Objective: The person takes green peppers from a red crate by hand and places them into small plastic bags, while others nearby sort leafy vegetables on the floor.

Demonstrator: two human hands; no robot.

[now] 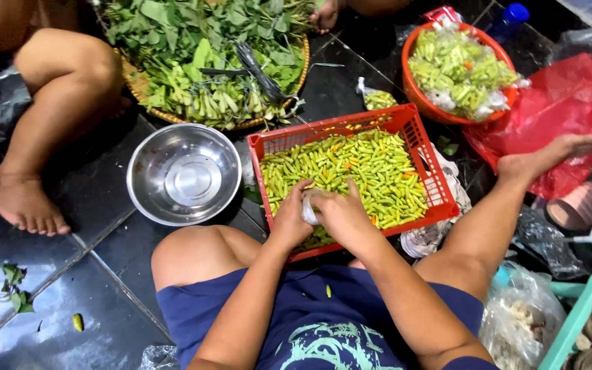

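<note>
Here, both the left hand (290,219) and right hand (342,214) pinch a small clear bag (309,211) between their fingers, over the red crate (419,137) of green chillies (358,168).

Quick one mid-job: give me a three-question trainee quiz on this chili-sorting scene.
1. True or false: the steel bowl holds chilies.
2. What do the left hand and right hand hold between them over the red crate? A) a knife B) a small clear bag C) a leaf
3. Which container holds the bagged chilies?

Key: 1 false, it is empty. 2 B. 3 the orange basin.
</note>
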